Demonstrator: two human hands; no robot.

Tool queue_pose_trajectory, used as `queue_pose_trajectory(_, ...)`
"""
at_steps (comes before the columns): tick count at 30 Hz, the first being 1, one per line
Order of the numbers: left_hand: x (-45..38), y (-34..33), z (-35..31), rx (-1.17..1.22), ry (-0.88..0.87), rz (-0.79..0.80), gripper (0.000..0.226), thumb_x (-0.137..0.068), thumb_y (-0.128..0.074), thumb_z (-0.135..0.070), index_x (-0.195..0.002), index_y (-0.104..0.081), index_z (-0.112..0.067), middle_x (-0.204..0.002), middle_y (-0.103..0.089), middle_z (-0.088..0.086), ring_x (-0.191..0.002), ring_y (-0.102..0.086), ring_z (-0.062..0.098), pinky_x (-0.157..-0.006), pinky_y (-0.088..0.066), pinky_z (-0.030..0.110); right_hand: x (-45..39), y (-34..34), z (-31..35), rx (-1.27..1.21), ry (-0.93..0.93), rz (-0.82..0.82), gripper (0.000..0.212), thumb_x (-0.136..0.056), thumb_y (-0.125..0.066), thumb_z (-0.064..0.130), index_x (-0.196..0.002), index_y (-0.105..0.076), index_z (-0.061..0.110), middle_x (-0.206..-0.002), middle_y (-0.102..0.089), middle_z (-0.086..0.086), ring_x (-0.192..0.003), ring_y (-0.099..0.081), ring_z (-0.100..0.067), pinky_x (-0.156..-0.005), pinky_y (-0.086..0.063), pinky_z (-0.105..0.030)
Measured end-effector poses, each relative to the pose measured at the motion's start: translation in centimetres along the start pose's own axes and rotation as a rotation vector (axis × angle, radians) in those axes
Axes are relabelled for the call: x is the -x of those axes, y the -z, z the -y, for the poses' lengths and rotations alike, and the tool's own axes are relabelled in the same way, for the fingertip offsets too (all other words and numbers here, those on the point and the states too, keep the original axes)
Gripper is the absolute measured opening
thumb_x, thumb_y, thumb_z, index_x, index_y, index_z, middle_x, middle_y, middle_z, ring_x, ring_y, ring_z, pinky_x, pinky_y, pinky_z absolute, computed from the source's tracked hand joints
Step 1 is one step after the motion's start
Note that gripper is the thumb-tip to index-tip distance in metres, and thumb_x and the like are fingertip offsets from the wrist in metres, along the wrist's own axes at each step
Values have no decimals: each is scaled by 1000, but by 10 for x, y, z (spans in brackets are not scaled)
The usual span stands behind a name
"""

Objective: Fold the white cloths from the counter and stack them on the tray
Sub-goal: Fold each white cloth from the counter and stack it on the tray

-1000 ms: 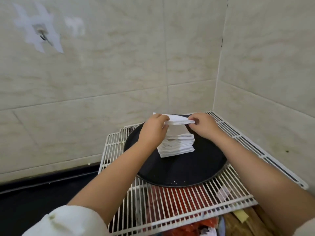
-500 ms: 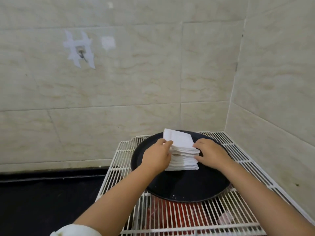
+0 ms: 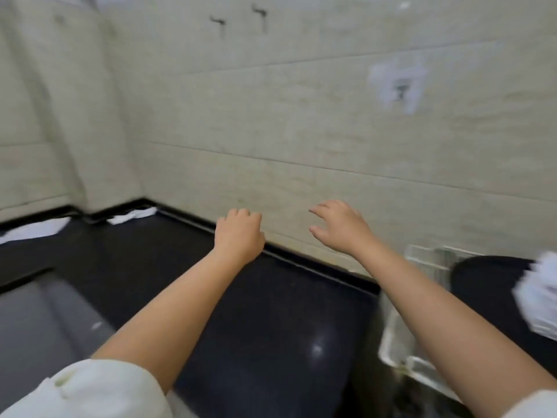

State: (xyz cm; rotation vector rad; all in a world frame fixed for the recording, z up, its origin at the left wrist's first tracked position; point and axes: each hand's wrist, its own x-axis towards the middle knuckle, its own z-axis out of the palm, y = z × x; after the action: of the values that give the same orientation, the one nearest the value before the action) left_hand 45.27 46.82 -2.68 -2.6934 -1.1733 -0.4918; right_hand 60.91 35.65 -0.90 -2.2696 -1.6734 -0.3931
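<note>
above the black tabletop (image 3: 271,312) both hands hover holding nothing: left hand (image 3: 239,236) loosely curled, right hand (image 3: 339,226) with fingers spread. far left of the left hand lie white cloths (image 3: 132,215) (blurred); right of the right hand, the folded stack (image 3: 539,297) sits on the tray (image 3: 482,282).

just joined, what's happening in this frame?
A person is between cloths. Both hands are empty and reach out over the black counter: the left hand loosely curled, the right hand with fingers spread. A stack of folded cloths sits on the dark tray at the right edge. Unfolded white cloths lie at the counter's far left. The frame is motion-blurred.
</note>
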Motion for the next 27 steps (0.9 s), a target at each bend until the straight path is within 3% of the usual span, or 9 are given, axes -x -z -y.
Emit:
queue_pose_trajectory(6,51,12,210,-114,211,19,29,-92,-45,-28,-112,-50,-8,-121,-53,12,-116,-46,32,-87,-41,39,-81,-66,212,-169,180,40,44,-89,-50,30,-131,-47,16,-134,-50,-8,-128,-40,-27,-105,-37,-38)
queue_pose_trajectory(12,86,18,383,-165,362,36,38,-93,-43,-31,-125,-47,-10,-125,-52,11,-119,-45,31,-92,-39,40,-140,-106,382,-263,276,95,42,-87,-51,27,-126,-51,11,-129,-53,-10,-121,-46,-30,-98,-42,-42)
queue_pose_trajectory(21,91,-32,579,-158,569,118,42,-93,-42,-34,-130,-44,-14,-131,-49,9,-122,-43,29,-95,-40,40,-249,-203,544,-323,412,205,46,-89,-51,28,-133,-45,16,-139,-46,-5,-128,-41,-25,-100,-42,-41)
queue_pose_trajectory(27,33,-68,711,-163,652,152,41,-93,-43,-32,-128,-46,-13,-128,-50,9,-121,-44,28,-94,-40,39,-366,-282,621,-383,443,252,45,-89,-50,25,-132,-45,14,-137,-47,-8,-126,-43,-25,-100,-42,-41)
